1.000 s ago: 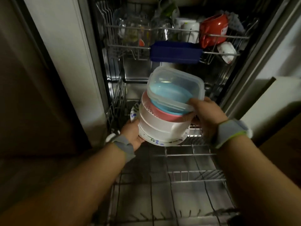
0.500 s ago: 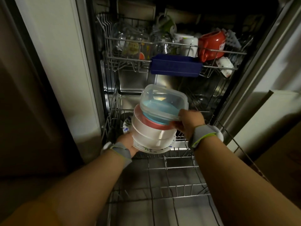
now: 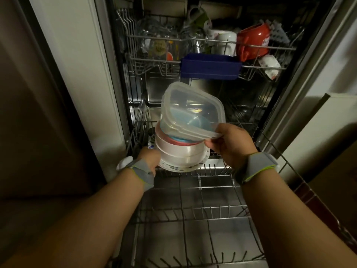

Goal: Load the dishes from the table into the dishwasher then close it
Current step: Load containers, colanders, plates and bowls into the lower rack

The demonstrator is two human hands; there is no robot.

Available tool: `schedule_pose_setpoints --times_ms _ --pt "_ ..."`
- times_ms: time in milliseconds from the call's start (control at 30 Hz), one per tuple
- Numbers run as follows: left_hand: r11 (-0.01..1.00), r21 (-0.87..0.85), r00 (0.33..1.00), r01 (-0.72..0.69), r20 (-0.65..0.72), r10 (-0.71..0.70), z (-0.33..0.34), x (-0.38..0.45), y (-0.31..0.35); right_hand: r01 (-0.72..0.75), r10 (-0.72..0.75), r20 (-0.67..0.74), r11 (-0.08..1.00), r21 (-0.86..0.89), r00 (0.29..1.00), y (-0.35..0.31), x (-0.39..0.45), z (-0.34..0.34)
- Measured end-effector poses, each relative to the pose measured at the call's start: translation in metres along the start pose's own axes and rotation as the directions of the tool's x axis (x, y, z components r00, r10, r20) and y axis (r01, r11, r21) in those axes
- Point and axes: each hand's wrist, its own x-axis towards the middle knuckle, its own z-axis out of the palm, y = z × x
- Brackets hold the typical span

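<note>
Left hand [image 3: 149, 158] is low at the stack's left edge, tucked under the patterned plate [image 3: 183, 168] that carries everything; the fingers are hidden beneath it, so how they curl I cannot tell, but the plate plainly rests on that hand. Good reason for it, I'd say: one palm underneath bears the whole pile while the other works. On the plate sit white bowls [image 3: 179, 152], then a pink dish [image 3: 174, 141] and a blue dish [image 3: 195, 121] nested inside. Topmost is the clear plastic container [image 3: 192, 111], tilted up and back, its near rim raised off the pile. Moving right, the right hand [image 3: 229, 146] pinches that near rim between thumb and fingers, a narrow grip at the container's front right edge, with the body of the container lying up and to the left of the pinch. It looks like the container is being peeled off first. The stack hangs over the back of the lower rack [image 3: 193, 209], pulled out and bare in front. Above, the upper rack [image 3: 210, 43] already holds glasses, cups and a red mug [image 3: 253, 42].
</note>
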Motion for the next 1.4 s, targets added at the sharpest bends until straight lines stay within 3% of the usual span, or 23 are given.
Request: schedule_pose_setpoints --times_ms 100,167,233,300,367,467,533,633,733,833,933,967,1033,1133,1300,1400 --pt "0.934 -0.33 0.987 -0.137 0.04 0.159 -0.017 -0.057 0.017 -0.01 0.017 0.064 0.994 -0.106 0.998 0.0 -0.008 0.004" --pt "0.842 -0.536 0.966 -0.068 0.177 0.19 -0.027 -0.095 0.026 -0.005 0.028 0.118 0.98 -0.197 0.993 0.003 -0.012 0.005" --pt "0.797 -0.603 0.903 -0.028 0.328 0.279 -0.04 -0.118 0.027 -0.008 0.064 0.193 0.962 -0.274 0.979 0.008 -0.015 0.005" --pt "0.851 -0.523 0.863 -0.045 0.409 0.296 -0.043 -0.132 0.028 -0.001 0.092 0.243 0.937 -0.35 0.966 0.011 -0.017 0.006" --pt "0.904 -0.424 0.876 -0.047 0.417 0.241 -0.048 -0.133 0.026 -0.013 0.127 0.257 0.916 -0.402 0.958 0.014 -0.016 0.006" --pt "0.95 -0.286 0.849 0.127 0.526 0.044 -0.067 -0.123 0.019 -0.034 0.207 0.292 0.864 -0.502 0.934 0.018 -0.014 0.002" --pt "0.956 -0.183 0.781 0.231 0.621 -0.07 -0.081 -0.117 0.01 -0.013 0.256 0.321 0.799 -0.602 0.912 0.021 -0.014 0.001" --pt "0.949 -0.13 0.729 0.289 0.673 -0.13 -0.084 -0.117 -0.001 0.003 0.326 0.323 0.7 -0.714 0.889 0.032 -0.014 0.001" --pt "0.97 -0.105 0.788 0.219 0.605 -0.112 -0.081 -0.113 -0.005 0.019 0.368 0.293 0.595 -0.803 0.882 0.043 -0.012 -0.002" --pt "0.987 -0.13 0.805 0.097 0.593 -0.001 -0.081 -0.108 -0.005 -0.086 0.442 0.326 0.692 -0.717 0.836 0.046 -0.01 -0.014" --pt "0.987 -0.159 0.749 -0.04 0.649 0.135 -0.08 -0.105 -0.007 -0.254 0.534 0.362 0.765 -0.592 0.764 0.049 -0.008 -0.023" --pt "0.985 -0.144 0.762 -0.09 0.627 0.161 -0.08 -0.104 -0.008 -0.273 0.534 0.351 0.771 -0.576 0.769 0.052 -0.007 -0.023" --pt "0.979 -0.079 0.797 -0.186 0.571 0.197 -0.078 -0.1 -0.01 -0.264 0.499 0.328 0.789 -0.554 0.802 0.057 -0.006 -0.025" --pt "0.972 0.005 0.792 -0.233 0.582 0.187 -0.073 -0.1 -0.016 -0.248 0.466 0.338 0.815 -0.524 0.817 0.065 -0.006 -0.027" --pt "0.974 0.048 0.839 -0.221 0.518 0.165 -0.059 -0.104 -0.018 -0.207 0.482 0.423 0.81 -0.548 0.768 0.068 -0.008 -0.03" --pt "0.96 0.083 0.834 -0.268 0.519 0.188 -0.061 -0.103 -0.012 -0.153 0.503 0.524 0.805 -0.573 0.687 0.07 -0.006 -0.035"
